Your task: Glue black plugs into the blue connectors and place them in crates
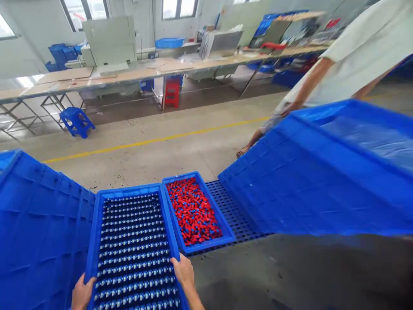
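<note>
The left grip (83,292) is clamped on the left rim of a blue parts tray (92,241), its thumb at the edge, and the right grip (184,270) is clamped on the right rim, a little farther forward. The tray lies between the two grips and reaches well ahead of them; inside it, small dark pieces (135,247) with pale, shiny tips stand in even rows running across from one grip's side to the other. Just beyond the right grip is a smaller blue tray (211,244) filled with a loose heap of red and blue pieces (193,211); whether the two trays touch at their rims cannot be told. Near the left grip, on its outer side, rises the ribbed wall of a large blue crate (48,232). Well to the right of the right grip, a second large crate (322,181) stands tilted over a dark slotted base (222,202), with a co-worker in a white shirt (371,51) behind it. Far ahead of both grips, a yellow line (167,138) crosses the floor, and past it stand a blue stool (76,120), a red stool (172,92) and a long tabletop (145,71) carrying pale machines.
</note>
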The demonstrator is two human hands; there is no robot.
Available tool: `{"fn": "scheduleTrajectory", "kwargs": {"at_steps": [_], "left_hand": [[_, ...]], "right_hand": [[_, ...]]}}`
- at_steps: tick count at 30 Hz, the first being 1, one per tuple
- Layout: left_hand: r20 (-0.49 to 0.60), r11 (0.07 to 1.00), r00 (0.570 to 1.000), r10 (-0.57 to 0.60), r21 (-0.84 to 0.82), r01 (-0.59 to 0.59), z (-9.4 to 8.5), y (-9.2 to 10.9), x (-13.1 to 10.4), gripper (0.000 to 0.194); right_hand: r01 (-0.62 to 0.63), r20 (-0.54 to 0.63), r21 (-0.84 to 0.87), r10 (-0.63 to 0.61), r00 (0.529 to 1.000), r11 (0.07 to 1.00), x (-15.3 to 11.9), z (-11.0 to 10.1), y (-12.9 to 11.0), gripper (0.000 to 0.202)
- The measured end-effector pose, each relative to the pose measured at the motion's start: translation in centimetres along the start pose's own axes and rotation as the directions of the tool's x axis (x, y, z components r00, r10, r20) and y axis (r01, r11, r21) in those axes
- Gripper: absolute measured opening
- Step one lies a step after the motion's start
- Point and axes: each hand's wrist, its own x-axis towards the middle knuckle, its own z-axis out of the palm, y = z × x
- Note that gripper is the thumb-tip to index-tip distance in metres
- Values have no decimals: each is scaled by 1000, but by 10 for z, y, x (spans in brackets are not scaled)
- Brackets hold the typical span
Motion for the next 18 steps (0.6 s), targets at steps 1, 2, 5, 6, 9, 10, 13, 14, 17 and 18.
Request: {"fn": "scheduleTrajectory", "kwargs": {"at_steps": [1,2,5,6,9,10,13,14,17,18], "left_hand": [[51,1000,998,-27,3,27,30,-10,18,17],[99,999,994,-55,7,54,63,-21,35,18],[202,993,972,-117,17,116,172,-60,87,25],[227,991,965,-130,18,129,208,-74,103,27],[286,985,943,-169,20,171,308,-109,148,32],[299,983,937,-180,21,182,337,-118,162,34],[319,982,929,-186,25,188,413,-134,202,35],[322,983,929,-181,26,182,435,-136,215,34],[325,990,936,-137,17,139,493,-134,257,36],[327,993,938,-115,10,118,509,-131,271,37]], "right_hand": [[-11,22,-19,11,1000,1000,26,20,8,27],[-24,41,-42,25,999,999,54,42,19,27],[-70,83,-117,80,993,991,135,116,60,27],[-84,94,-141,98,991,986,161,141,75,27],[-125,120,-205,152,981,971,231,212,121,29],[-138,122,-223,168,978,965,252,232,134,30],[-179,108,-260,213,971,949,308,282,165,32],[-190,98,-265,223,970,945,325,295,173,33],[-211,58,-267,234,971,941,373,329,188,34],[-214,41,-264,233,972,941,389,339,191,36]]}}
